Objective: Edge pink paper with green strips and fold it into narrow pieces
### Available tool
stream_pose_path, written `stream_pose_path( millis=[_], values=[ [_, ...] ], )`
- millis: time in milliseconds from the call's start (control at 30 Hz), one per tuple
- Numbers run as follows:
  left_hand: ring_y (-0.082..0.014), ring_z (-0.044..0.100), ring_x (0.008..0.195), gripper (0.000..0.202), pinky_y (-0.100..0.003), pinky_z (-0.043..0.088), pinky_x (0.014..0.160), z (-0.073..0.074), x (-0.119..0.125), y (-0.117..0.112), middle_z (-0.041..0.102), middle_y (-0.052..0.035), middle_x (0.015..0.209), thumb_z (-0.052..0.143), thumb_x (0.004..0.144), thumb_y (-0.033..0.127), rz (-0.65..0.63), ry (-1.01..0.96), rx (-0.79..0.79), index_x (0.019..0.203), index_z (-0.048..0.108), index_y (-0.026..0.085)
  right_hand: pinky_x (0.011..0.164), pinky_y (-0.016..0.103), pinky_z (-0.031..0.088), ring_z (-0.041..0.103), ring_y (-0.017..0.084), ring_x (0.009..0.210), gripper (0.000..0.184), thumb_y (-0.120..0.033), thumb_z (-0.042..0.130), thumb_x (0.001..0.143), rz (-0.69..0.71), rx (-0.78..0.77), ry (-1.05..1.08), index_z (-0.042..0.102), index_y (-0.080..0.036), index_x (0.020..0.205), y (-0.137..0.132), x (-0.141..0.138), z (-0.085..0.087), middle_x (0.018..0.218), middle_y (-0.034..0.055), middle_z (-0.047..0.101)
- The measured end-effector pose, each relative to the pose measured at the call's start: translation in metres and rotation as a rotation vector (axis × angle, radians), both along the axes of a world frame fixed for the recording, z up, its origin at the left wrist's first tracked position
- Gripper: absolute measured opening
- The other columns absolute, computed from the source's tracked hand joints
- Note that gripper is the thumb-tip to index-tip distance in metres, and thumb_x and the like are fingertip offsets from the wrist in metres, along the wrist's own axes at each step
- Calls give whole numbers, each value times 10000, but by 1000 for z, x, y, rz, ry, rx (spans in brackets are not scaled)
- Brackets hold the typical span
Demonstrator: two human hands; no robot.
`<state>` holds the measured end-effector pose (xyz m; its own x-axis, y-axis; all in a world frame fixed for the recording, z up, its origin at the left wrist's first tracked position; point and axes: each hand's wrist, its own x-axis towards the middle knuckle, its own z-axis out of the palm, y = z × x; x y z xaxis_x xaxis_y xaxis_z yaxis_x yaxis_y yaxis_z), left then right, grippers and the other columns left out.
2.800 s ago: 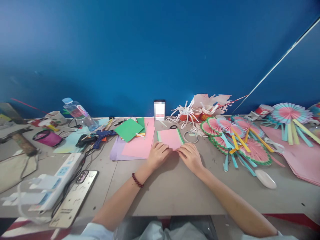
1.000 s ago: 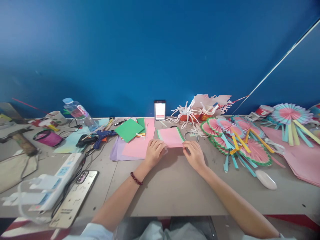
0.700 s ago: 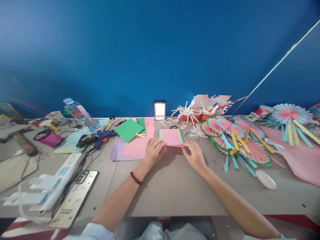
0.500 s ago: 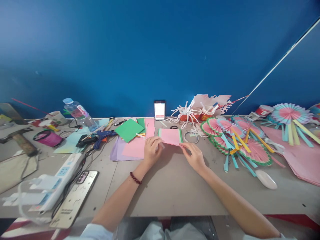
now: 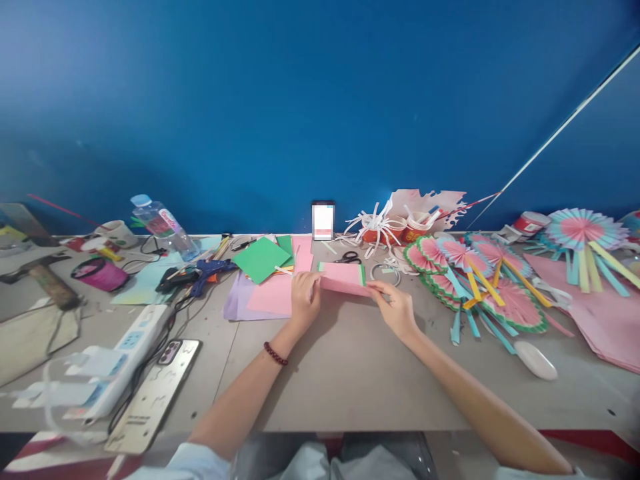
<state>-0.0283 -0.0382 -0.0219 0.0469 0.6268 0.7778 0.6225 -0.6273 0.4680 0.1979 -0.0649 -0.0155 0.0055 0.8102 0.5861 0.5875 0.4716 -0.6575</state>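
A pink sheet of paper with a green edge strip (image 5: 343, 278) lies on the grey table (image 5: 350, 380), its near part folded over. My left hand (image 5: 304, 299), with a dark bead bracelet at the wrist, pinches the sheet's left end. My right hand (image 5: 397, 308) pinches its right near corner. Both hands hold the fold just above the tabletop. Behind the sheet lie scissors (image 5: 350, 257) and a ring of tape (image 5: 385, 273).
Loose pink, purple and green sheets (image 5: 265, 283) lie left of the hands. Pleated paper fans (image 5: 475, 280) cover the right side. A glue gun (image 5: 193, 275), a water bottle (image 5: 160, 225), a power strip (image 5: 125, 350), two phones (image 5: 155, 393) (image 5: 323, 220) and paper cups (image 5: 400, 230) are also here.
The hands moved apart to the two ends of the pink sheet and folded its near part over; the visible sheet is now narrower. The view shifted slightly.
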Motion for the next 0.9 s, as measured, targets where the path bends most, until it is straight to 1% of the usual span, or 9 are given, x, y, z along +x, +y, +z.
stream_pose_path(
  millis=[100,167,233,300,400,600,733,800,900],
  values=[
    [-212,582,955,218,-386,446,844,2,0,-1,646,-102,1003,459,908,228,97,-12,66,1074,593,183,686,317,572,718,205,719,194,-323,557,859,4,-45,28,709,-210,897,-1,-1,9,833,49,756],
    [-221,580,968,206,-387,451,843,5,3,-4,632,-106,1002,517,877,246,122,1,115,1059,595,187,678,322,576,720,211,707,193,-327,566,852,4,-63,52,709,-208,903,-3,-4,15,817,51,756],
    [-198,598,873,158,-351,471,777,8,7,-11,637,-74,906,529,865,244,32,33,97,1000,599,200,673,324,579,722,218,710,193,-327,572,847,8,-74,74,709,-205,907,-8,-9,20,807,54,755],
    [-169,598,765,119,-311,477,694,11,12,-18,633,-39,811,514,870,245,-110,49,7,956,589,211,669,316,581,721,216,713,191,-317,569,846,26,-79,82,711,-205,906,-14,-17,24,819,56,754],
    [-150,579,709,113,-287,470,636,15,18,-28,622,-26,794,512,874,294,-218,0,-124,925,569,210,672,296,580,713,193,703,191,-293,553,853,86,-97,62,713,-214,920,-24,-30,29,862,47,751],
    [-137,563,692,155,-273,454,606,30,19,-35,592,-6,752,536,857,347,-181,-176,-272,827,542,195,824,330,559,682,193,914,227,-203,502,881,357,-44,27,680,-236,1018,-32,-47,42,987,49,728],
    [-145,594,740,119,-272,473,601,39,20,-33,631,-26,822,525,866,302,-202,-233,-310,899,558,193,875,347,538,649,192,1012,251,-170,475,882,422,-20,-15,670,-233,1028,-25,-46,49,1045,67,707],
    [-143,604,736,126,-267,481,591,42,20,-32,645,-33,837,499,887,284,-221,-229,-327,927,573,190,840,330,547,659,187,975,233,-178,468,884,410,-32,-20,676,-221,981,-21,-41,52,1028,69,709],
    [-131,600,702,142,-248,476,567,50,19,-31,658,-35,851,472,898,240,-222,-147,-308,952,594,194,715,296,555,663,167,778,191,-202,490,877,238,43,-47,673,-210,931,-14,-30,63,913,63,709]
  ],
)
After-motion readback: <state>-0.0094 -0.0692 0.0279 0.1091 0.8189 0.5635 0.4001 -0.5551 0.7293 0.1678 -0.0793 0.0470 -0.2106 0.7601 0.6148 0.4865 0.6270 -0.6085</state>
